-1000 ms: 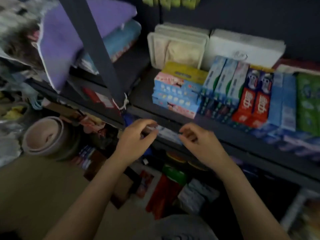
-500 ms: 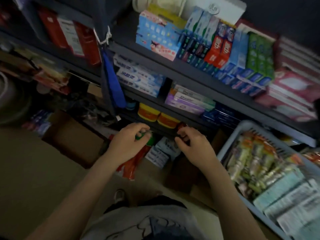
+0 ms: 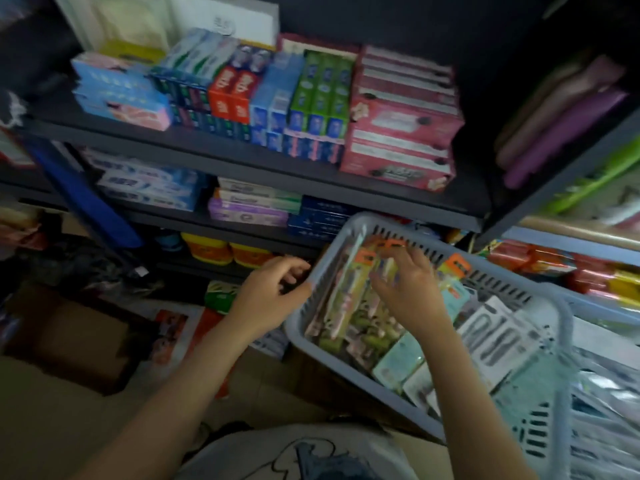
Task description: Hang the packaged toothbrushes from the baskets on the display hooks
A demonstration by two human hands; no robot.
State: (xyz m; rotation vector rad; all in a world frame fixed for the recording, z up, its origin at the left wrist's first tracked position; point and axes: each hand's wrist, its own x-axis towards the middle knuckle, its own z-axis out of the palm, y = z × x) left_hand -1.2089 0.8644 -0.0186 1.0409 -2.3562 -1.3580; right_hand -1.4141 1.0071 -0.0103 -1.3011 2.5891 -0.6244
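A blue-grey plastic basket (image 3: 349,227) stands at lower right, packed with packaged toothbrushes (image 3: 341,299) with orange card tops, plus teal packs (image 3: 398,358) and grey-and-white packs (image 3: 491,336). My right hand (image 3: 412,289) is inside the basket, its fingers spread and bent down onto the orange-topped packs, touching them without a clear hold. My left hand (image 3: 270,292) is at the basket's left rim, thumb and curled fingers closing on the rim's edge. No display hooks are in view.
Dark shelves (image 3: 242,150) behind hold rows of toothpaste boxes (image 3: 311,98) and pink boxes (image 3: 398,133). Orange tubs (image 3: 207,249) sit on a low shelf. A cardboard box (image 3: 69,341) lies on the floor at left. A second basket (image 3: 609,386) stands at far right.
My view has swung down and to the right, bringing the basket to the middle. My right hand moved into the basket onto the packs, and my left hand came to its rim.
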